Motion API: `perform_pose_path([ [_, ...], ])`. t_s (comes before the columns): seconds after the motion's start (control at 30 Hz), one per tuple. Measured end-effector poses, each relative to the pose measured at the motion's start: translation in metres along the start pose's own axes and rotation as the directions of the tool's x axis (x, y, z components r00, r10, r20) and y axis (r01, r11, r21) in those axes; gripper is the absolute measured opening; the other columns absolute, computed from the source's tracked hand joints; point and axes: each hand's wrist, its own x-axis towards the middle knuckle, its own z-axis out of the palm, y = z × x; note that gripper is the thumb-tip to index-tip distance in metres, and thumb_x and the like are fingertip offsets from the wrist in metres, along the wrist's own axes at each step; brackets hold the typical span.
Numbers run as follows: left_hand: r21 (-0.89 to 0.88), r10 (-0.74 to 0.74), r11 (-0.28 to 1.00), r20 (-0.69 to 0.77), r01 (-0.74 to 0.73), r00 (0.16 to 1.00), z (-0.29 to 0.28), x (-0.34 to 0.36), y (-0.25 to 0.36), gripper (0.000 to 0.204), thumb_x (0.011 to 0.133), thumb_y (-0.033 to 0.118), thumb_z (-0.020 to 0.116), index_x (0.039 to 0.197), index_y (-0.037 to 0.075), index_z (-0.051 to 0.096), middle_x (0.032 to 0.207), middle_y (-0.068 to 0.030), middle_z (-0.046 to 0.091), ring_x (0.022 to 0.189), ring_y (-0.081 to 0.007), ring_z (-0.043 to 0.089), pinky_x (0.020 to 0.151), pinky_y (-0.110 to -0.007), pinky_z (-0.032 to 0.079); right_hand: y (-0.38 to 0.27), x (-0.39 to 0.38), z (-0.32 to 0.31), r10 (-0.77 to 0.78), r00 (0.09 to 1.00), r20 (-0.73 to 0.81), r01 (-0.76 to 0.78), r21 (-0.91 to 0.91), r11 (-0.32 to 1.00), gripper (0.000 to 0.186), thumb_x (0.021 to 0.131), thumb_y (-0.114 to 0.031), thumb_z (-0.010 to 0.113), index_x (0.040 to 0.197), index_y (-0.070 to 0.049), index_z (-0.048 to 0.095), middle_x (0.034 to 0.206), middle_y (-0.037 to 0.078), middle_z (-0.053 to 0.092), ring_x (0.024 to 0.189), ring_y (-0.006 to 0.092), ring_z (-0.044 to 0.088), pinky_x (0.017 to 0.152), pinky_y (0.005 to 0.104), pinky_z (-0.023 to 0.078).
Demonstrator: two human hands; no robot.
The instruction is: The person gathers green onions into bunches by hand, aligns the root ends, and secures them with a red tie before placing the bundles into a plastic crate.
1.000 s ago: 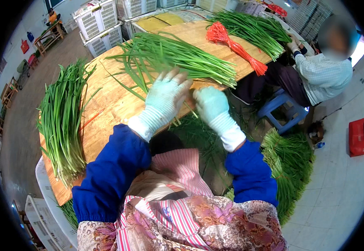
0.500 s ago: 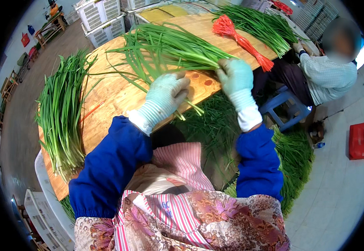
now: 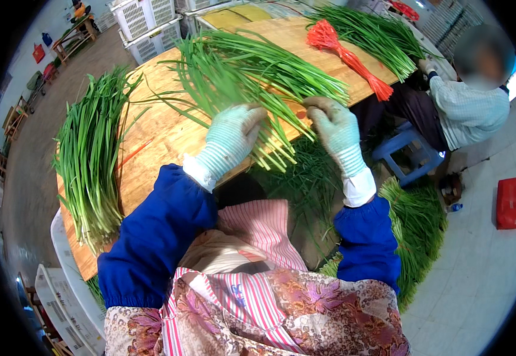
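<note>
My left hand [image 3: 234, 132], in a pale green and white striped glove, is closed around a loose bunch of garlic chives [image 3: 274, 151]. Their pale stem ends fan out past the fingers over the table's near edge; the leafy part blurs above the hand. Just right of those ends is my right hand [image 3: 336, 129], gloved alike, with bent fingers a little apart and no stalk visible in them. Beyond both hands a larger heap of chives [image 3: 305, 74] lies on the wooden table [image 3: 163, 133], stems toward the right.
Another chive pile [image 3: 92, 160] lies at the table's left end. A bundle of red ties [image 3: 350, 57] and more chives [image 3: 382, 41] lie far right. A co-worker [image 3: 469, 107] sits there near a blue stool [image 3: 409, 155]. Chives [image 3: 415, 237] cover the floor by my right side; white crates [image 3: 145, 21] stand behind.
My right hand has come down and nearer from the heap's stem ends, its grip loosened. More stalks now extend from my left hand, and the heap's stems lie free.
</note>
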Motion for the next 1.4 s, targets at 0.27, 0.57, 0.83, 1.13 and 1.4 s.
perform_pose_path([
  [0.27,0.095,0.034,0.995,0.010,-0.035,0.999,-0.004,0.003,0.010,0.029,0.075,0.008,0.063,0.104,0.007,0.062,0.111,-0.0141,0.059,0.094,-0.0336,0.059,0.079,-0.039,0.049,-0.006,0.004,0.009,-0.006,0.939,0.343,0.148,-0.390,0.909,0.021,0.082,-0.016,0.056,0.100,-0.010,0.066,0.091,0.017,0.064,0.088,0.0333,0.061,0.077,0.0403,0.049],
  [0.57,0.030,0.049,0.998,0.048,-0.051,0.998,-0.001,0.004,0.000,0.017,0.078,0.010,0.061,0.094,0.005,0.063,0.099,-0.0136,0.063,0.093,-0.0326,0.059,0.084,-0.041,0.047,-0.011,-0.001,0.013,-0.284,0.828,0.483,0.493,-0.387,0.779,0.037,0.075,-0.009,0.061,0.112,-0.008,0.060,0.108,0.016,0.058,0.098,0.0352,0.055,0.085,0.0428,0.044],
  [0.83,-0.091,-0.170,0.982,-0.035,0.166,0.985,0.003,-0.002,-0.003,0.027,0.081,0.008,0.060,0.107,0.006,0.060,0.096,-0.0143,0.065,0.095,-0.0328,0.061,0.087,-0.039,0.047,-0.022,0.005,0.019,-0.301,0.743,0.598,0.572,-0.335,0.749,0.022,0.069,-0.015,0.065,0.090,-0.007,0.064,0.094,0.013,0.060,0.091,0.0340,0.056,0.080,0.0440,0.046],
  [1.13,0.055,-0.038,0.998,0.094,0.033,0.995,-0.006,-0.002,-0.002,0.026,0.078,0.008,0.060,0.104,0.007,0.063,0.101,-0.0125,0.064,0.096,-0.0335,0.059,0.083,-0.039,0.048,-0.018,-0.037,0.013,-0.137,0.771,0.622,0.489,-0.440,0.753,0.012,0.069,-0.017,0.062,0.074,-0.006,0.058,0.076,0.012,0.057,0.076,0.0324,0.056,0.067,0.0420,0.047],
  [1.4,0.072,0.033,0.997,0.001,-0.033,0.999,0.004,-0.002,-0.005,0.026,0.078,0.011,0.059,0.103,0.010,0.061,0.094,-0.0110,0.063,0.092,-0.0328,0.057,0.080,-0.041,0.047,0.004,-0.063,-0.010,0.117,0.922,0.370,-0.003,-0.297,0.955,0.022,0.079,-0.021,0.061,0.095,-0.007,0.067,0.089,0.015,0.066,0.084,0.0318,0.063,0.077,0.0347,0.050],
])
